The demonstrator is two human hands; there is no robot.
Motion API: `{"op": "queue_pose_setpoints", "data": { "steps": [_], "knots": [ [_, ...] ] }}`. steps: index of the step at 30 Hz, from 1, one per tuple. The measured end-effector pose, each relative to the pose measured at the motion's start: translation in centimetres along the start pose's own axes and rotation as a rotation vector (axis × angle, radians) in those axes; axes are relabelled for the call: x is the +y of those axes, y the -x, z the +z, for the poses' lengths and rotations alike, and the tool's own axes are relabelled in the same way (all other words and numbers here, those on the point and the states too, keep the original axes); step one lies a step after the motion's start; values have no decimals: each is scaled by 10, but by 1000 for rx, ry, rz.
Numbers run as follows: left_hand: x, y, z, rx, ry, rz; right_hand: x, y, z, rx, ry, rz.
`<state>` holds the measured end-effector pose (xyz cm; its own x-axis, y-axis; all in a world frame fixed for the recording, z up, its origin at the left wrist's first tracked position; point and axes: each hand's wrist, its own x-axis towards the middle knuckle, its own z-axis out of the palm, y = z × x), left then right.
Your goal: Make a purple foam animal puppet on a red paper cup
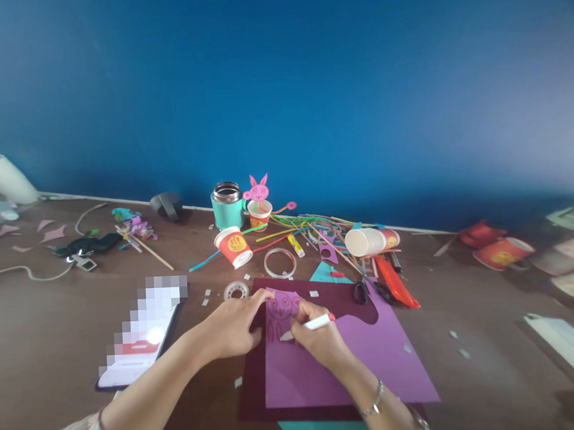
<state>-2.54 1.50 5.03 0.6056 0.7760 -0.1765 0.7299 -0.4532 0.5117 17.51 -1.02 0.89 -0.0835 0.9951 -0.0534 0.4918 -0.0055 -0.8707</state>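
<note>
My right hand (316,334) grips a white marker (318,322) with a red end, low over a purple sheet (317,378). Red outlines show on that sheet: a round face (280,304) with eyes and a mouth, and two long ear shapes (274,331) under it. The marker's tip is beside the right ear shape. My left hand (237,325) lies at the sheet's upper left, its fingers stretched out and the fingertips by the drawn face. A dark maroon sheet (251,381) lies beneath the purple one. Whether the tip touches the paper, I cannot tell.
A tablet-like screen (140,348) lies left. Behind stand a teal flask (228,208), a tilted paper cup (234,248) and a pink rabbit cutout (259,192) in another cup. Tape rolls (280,263), scissors (361,293), pipe cleaners (311,223) and paper scraps are scattered around.
</note>
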Motion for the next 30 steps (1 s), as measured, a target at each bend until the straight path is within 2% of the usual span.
{"op": "queue_pose_setpoints", "data": {
  "steps": [8,20,30],
  "knots": [
    [0,0,0,8,-3,5,0,0,1,-7,-32,33],
    [0,-1,0,13,9,14,-1,-3,1,107,-6,-3],
    [0,-1,0,7,-15,-5,0,-4,2,130,3,5]
  ]
}}
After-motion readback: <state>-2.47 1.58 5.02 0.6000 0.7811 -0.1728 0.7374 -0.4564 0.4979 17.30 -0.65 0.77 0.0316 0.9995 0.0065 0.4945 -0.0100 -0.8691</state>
